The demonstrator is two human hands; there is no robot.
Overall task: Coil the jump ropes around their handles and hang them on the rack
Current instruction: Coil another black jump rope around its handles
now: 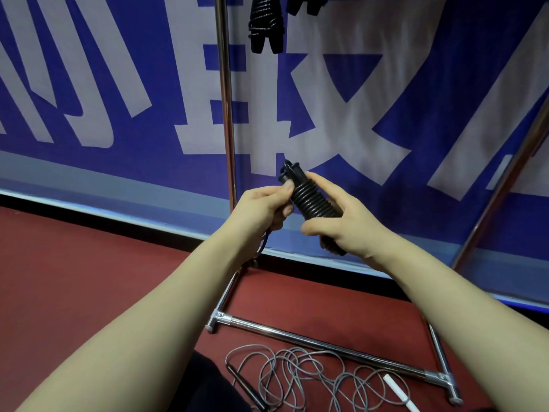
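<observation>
The dark red floor (89,263) runs back to a black skirting strip (118,226) at its far edge. On it stands the chrome tubular base of the rack (326,344), front bar crosswise on small feet. Toward the near edge, just before that bar, lies a loose grey jump rope (297,371) in tangled loops (slim black handle (248,389) leftward, white handle (398,391) rightward).

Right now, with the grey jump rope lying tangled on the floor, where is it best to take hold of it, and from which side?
Probably by its white handle, coming from above, pinching across its width. It lies flat on the floor at the right edge of the grey cord tangle, straight and rigid, clear of most loops; the loose cord would only drag.
</observation>
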